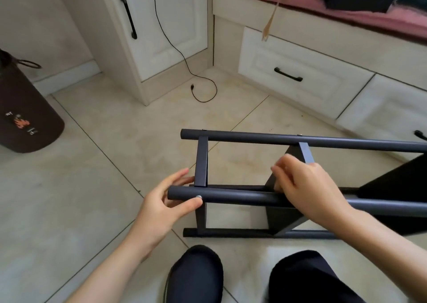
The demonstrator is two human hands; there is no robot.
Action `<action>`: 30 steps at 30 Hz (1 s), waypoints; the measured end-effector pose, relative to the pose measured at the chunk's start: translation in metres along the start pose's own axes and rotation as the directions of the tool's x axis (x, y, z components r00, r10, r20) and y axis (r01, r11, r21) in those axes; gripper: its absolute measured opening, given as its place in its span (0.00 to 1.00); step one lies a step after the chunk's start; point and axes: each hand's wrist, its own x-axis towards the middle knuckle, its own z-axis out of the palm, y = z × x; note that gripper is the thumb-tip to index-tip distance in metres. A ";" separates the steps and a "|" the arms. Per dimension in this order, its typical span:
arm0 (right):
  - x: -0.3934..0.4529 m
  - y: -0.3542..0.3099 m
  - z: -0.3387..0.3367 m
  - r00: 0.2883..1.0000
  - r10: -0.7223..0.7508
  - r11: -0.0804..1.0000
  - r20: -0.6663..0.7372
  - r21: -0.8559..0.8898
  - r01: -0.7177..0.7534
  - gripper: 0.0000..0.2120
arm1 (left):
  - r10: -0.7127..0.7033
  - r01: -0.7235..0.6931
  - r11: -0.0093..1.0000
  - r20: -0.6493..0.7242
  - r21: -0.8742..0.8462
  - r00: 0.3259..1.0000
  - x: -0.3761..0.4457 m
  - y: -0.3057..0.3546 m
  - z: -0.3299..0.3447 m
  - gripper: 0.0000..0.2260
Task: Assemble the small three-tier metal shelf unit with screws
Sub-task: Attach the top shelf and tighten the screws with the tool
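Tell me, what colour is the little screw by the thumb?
Silver. The screw sits on the dark grey pole, seen in the head view.

A dark grey metal shelf unit [300,187] is laid on its side on the tiled floor. Three round tube legs are seen running left to right, joined by flat crossbars. A silver screw [199,196] is seated near the left end of the middle tube.

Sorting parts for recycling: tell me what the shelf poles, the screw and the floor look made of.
Poles: likely painted metal tube; matte dark grey, soft even sheen.
Screw: bare metal; shiny silver head.
Floor: glazed tile, probably ceramic; glossy beige, dark grout lines.
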 end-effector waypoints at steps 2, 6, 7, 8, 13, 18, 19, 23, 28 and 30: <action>0.013 -0.012 -0.003 0.998 -0.044 0.996 -0.032 0.079 0.047 0.10 | 0.059 -0.062 0.980 0.021 0.187 0.998 0.001 0.007 -0.005 0.29; 0.054 -0.041 0.004 0.992 -0.121 0.982 -0.044 0.140 0.126 0.12 | 0.126 -0.170 0.721 0.114 0.672 0.985 0.004 0.029 -0.011 0.26; 0.067 -0.050 0.008 0.989 -0.146 0.977 -0.040 0.151 0.150 0.12 | 0.124 -0.187 0.602 0.140 0.777 0.982 0.005 0.035 -0.011 0.27; 0.079 -0.058 0.012 0.985 -0.167 0.972 -0.035 0.162 0.171 0.12 | 0.124 -0.201 0.502 0.160 0.841 0.979 0.006 0.039 -0.009 0.27; 0.137 -0.086 0.041 0.986 -0.165 0.969 0.031 0.193 0.157 0.14 | 0.057 -0.180 0.398 0.172 0.900 0.983 0.009 0.053 -0.001 0.27; 0.162 -0.086 0.066 0.988 -0.111 0.984 0.104 0.148 0.095 0.14 | -0.031 -0.206 0.291 0.224 0.934 0.974 0.009 0.056 0.002 0.16; 0.164 -0.085 0.069 0.990 -0.091 0.985 0.105 0.154 0.074 0.14 | -0.035 -0.221 0.271 0.239 0.937 0.970 0.009 0.056 0.002 0.15; 0.168 -0.086 0.078 0.991 -0.058 0.989 0.124 0.146 0.039 0.13 | -0.029 -0.275 0.237 0.290 0.932 0.957 0.013 0.056 0.001 0.17; 0.172 -0.096 0.083 0.979 -0.092 0.992 0.182 0.105 0.074 0.08 | 0.095 -0.331 0.130 0.320 0.935 0.943 0.022 0.042 -0.001 0.33; 0.173 -0.099 0.087 0.972 -0.087 0.993 0.218 0.095 0.068 0.06 | 0.152 -0.374 0.089 0.358 0.923 0.921 0.028 0.039 -0.002 0.31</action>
